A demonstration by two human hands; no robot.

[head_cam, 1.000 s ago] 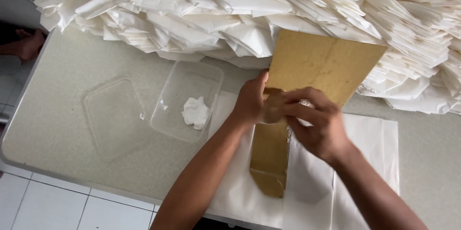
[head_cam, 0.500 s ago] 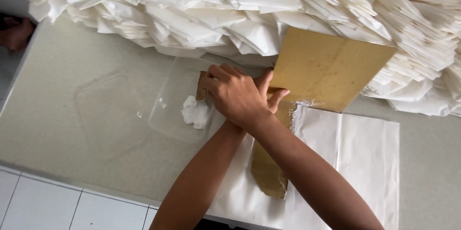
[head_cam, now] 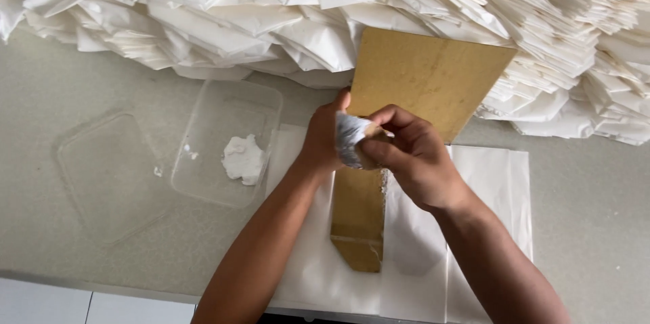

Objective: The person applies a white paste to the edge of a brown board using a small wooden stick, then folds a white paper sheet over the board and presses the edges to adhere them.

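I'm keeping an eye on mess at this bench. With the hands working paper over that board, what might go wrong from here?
1. The white paste sits in an open clear container right beside the left hand; a stray elbow might smear it.
2. The paper stack leans over the wooden board; bumping the board might bring sheets sliding down.
3. The right hand pinches a small folded piece; hard pressing could tear it.

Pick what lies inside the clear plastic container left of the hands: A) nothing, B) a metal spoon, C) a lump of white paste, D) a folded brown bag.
C: a lump of white paste sits on the floor of the clear plastic container.
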